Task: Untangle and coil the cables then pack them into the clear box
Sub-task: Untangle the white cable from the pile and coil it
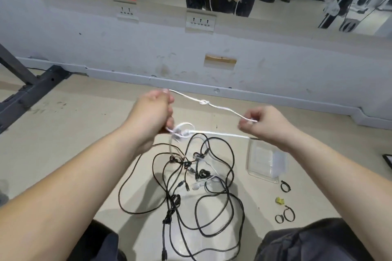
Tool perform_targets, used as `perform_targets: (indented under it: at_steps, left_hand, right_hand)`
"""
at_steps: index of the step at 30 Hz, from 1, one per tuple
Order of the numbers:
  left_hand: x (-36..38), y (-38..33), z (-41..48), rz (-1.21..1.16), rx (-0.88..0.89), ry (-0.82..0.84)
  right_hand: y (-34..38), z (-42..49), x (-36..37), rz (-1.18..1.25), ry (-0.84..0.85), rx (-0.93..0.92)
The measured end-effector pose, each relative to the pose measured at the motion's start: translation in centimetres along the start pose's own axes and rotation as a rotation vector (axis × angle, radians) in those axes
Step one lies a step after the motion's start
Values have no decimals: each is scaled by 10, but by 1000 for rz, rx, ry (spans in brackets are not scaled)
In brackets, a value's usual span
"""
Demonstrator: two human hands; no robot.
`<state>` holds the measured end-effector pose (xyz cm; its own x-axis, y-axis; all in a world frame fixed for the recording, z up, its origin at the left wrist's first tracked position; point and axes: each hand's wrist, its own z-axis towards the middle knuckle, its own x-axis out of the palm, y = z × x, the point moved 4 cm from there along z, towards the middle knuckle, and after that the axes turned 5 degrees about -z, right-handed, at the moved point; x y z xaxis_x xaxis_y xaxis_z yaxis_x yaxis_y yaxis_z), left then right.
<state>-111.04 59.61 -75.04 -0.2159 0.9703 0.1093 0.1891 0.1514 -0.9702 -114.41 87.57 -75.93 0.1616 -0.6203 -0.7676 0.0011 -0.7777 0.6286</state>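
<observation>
A white cable point(220, 108) stretches in the air between my two hands, with one knot near its middle and a second knot by my left hand. My left hand point(153, 112) grips the cable in a closed fist. My right hand point(259, 122) pinches the cable's other end between thumb and fingers. Below them, a tangle of black cables point(191, 178) lies on the floor with several knots and plugs. The clear box point(266, 162) sits on the floor under my right wrist, to the right of the tangle.
Small black cable ties point(285, 215) and a yellow scrap point(279, 200) lie on the floor to the right. A grey wall with sockets point(200, 21) and a mirror stands ahead. A dark metal frame point(27, 91) is at far left. My knees frame the bottom.
</observation>
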Motion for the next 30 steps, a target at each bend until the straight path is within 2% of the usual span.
perform_targets:
  at_steps: [2, 5, 10, 12, 15, 19, 21, 25, 30]
  left_hand:
    - [-10, -8, 2, 125, 51, -38]
    - [-14, -17, -3, 501, 230, -27]
    - [2, 0, -10, 357, 88, 159]
    - [7, 2, -13, 335, 115, 172]
    - [11, 7, -16, 306, 63, 185]
    - [12, 12, -20, 416, 8, 231]
    - [16, 14, -25, 387, -61, 286]
    - [24, 17, -30, 264, -149, 378]
    - [32, 28, -39, 260, -317, 453]
  right_hand:
    - [-30, 6, -2, -150, -98, 134]
    - [-59, 5, -5, -302, -166, 285]
    - [-58, 0, 9, 299, -50, 392]
    - [-45, 0, 16, 397, 14, 375]
    - [-29, -2, 23, 470, 92, 322]
    - [-9, -8, 26, 580, 229, 187]
    - [0, -11, 25, 613, 222, 120]
    - [14, -12, 23, 673, 104, 66]
    - [37, -23, 27, 713, 205, -50]
